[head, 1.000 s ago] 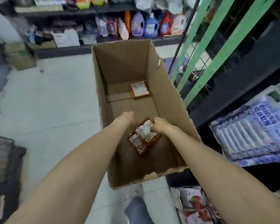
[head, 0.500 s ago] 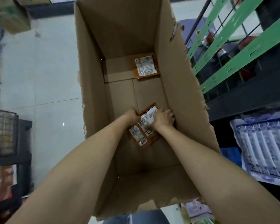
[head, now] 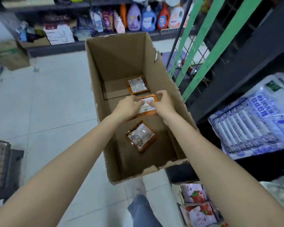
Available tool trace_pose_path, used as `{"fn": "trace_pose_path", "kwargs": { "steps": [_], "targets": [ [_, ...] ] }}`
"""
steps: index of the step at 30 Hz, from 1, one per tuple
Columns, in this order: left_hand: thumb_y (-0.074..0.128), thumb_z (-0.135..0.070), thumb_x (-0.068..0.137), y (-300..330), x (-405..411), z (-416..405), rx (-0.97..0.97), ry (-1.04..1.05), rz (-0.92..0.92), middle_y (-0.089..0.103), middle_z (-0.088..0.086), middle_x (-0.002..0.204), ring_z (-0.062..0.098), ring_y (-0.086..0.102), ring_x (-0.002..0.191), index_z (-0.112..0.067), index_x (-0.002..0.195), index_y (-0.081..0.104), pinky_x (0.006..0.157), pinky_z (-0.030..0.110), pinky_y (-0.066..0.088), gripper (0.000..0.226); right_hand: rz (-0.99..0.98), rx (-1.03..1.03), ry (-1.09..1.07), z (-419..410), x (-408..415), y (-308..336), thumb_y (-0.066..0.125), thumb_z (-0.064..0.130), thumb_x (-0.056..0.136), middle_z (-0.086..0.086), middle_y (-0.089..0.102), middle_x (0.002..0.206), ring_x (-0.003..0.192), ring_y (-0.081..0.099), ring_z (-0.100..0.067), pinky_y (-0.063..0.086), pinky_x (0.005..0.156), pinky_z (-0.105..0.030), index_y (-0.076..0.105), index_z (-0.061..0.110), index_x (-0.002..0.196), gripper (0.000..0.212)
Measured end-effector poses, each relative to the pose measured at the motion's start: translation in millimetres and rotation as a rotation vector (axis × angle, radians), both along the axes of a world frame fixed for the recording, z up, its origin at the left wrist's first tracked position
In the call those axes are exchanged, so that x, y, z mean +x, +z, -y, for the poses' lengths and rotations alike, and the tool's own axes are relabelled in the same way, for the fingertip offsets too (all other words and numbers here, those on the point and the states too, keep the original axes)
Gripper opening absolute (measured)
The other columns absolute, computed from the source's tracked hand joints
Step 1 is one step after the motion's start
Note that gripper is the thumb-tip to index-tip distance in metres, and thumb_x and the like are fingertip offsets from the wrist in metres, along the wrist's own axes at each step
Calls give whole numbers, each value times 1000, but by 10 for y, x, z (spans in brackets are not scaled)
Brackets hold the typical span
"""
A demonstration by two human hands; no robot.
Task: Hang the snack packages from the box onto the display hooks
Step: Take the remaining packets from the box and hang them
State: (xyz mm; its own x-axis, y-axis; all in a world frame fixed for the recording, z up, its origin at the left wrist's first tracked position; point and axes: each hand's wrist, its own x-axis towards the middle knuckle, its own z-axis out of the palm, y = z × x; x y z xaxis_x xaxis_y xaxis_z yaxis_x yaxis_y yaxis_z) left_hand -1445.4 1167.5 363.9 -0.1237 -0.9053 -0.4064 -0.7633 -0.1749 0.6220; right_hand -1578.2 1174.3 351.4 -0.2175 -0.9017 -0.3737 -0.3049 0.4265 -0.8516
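— Held pack: orange, lifted above the box floor, pinched at both sides. Left hand gripping its left edge, fingers curled; right hand nipping the top right corner between thumb and fingertips.

— And left in the box?

— Two more showing. Near pack at 6 o'clock from the held one, lying tilted on the floor; far pack at 12 o'clock, flat against the back wall. Nothing else visible down there, though hidden ground under the arms possible.

— Hung so far?

— Cannot tell. No display hooks plainly in view; only a wire grid behind green bars at 2 o'clock from the box, too blurred to show any pegs or hung packs.

— So, stage of the job?

— Seemingly late: box nearly bare, one pack in hand and not yet hung, two waiting. Remaining, by judgement: carry this one out, find its hanging hole, slip onto a hook, then back for the rest.

— Around the box?

— Detergent bottles on a shelf at 12 o'clock, blue-printed bags at 3 o'clock, strawberry packets at 5 o'clock.
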Motion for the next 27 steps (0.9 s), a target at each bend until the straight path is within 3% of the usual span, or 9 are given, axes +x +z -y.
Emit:
{"fn": "trace_pose_path", "kwargs": {
  "steps": [5, 8, 12, 14, 17, 19, 22, 25, 27],
  "targets": [
    [66, -48, 81, 649, 267, -686, -295, -335, -21, 53, 0, 129, 17, 51, 115, -21, 131, 51, 85, 24, 40, 59, 285, -46, -120, -711, -112, 729, 63, 6, 88, -2, 63, 88, 67, 61, -9, 50, 47, -17, 64, 11, 101, 14],
    [68, -42, 81, 1013, 232, -1099, -597, -391, -81, 52, 1, 126, 18, 48, 120, -23, 119, 59, 100, 34, 39, 43, 527, -139, -270, -1296, -182, 1182, 59, -5, 87, -10, 64, 73, 52, 63, -7, 49, 47, -13, 63, -3, 91, 6],
    [58, -22, 91, 1691, -29, -1757, -857, -484, -234, 62, 5, 105, 22, 57, 100, -13, 109, 66, 82, 26, 37, 21, 725, -327, -456, -2189, -342, 1833, 54, -5, 90, -7, 64, 50, 43, 62, -9, 47, 43, -12, 60, -3, 77, 15],
    [56, -17, 93, 2032, -202, -2080, -922, -486, -311, 66, 9, 103, 24, 59, 96, -8, 106, 68, 80, 25, 36, 20, 599, -327, -470, -2636, -434, 2146, 53, 12, 95, -6, 64, 50, 43, 62, -12, 47, 43, -16, 63, 2, 85, 16],
    [54, -18, 94, 2388, -525, -2509, -935, -560, -383, 68, 9, 108, 23, 60, 100, -8, 106, 68, 78, 19, 35, 20, -72, -190, -468, -3241, -695, 2520, 41, 49, 97, -10, 60, 58, 48, 57, -21, 46, 49, -25, 65, 4, 95, 51],
    [54, -19, 94, 2543, -768, -2804, -927, -621, -425, 67, 7, 112, 20, 60, 104, -10, 109, 67, 74, 11, 32, 21, -390, -236, -501, -3658, -919, 2684, 29, 58, 96, -17, 56, 72, 62, 56, -28, 43, 61, -31, 61, 3, 80, 66],
    [56, -19, 94, 2702, -1167, -3252, -895, -705, -512, 66, 5, 114, 13, 59, 102, -8, 112, 66, 75, 13, 33, 24, -387, -553, -556, -4308, -1180, 2842, 32, 65, 92, -28, 51, 74, 66, 53, -34, 35, 68, -34, 58, 2, 73, 70],
    [57, -16, 93, 2865, -1627, -3728, -854, -768, -608, 66, 6, 111, 14, 57, 101, -6, 110, 66, 77, 16, 36, 22, -500, -740, -582, -4898, -1441, 2941, 52, 44, 93, -38, 56, 88, 73, 56, -41, 41, 65, -38, 56, -15, 87, 60],
    [61, -12, 90, 2946, -1940, -4035, -785, -770, -717, 66, 8, 113, 19, 57, 107, -8, 106, 68, 87, 23, 40, 19, -566, -793, -654, -5248, -1652, 2960, 61, 40, 88, -34, 61, 88, 76, 60, -41, 48, 67, -40, 60, -13, 87, 53]
  ]
}}
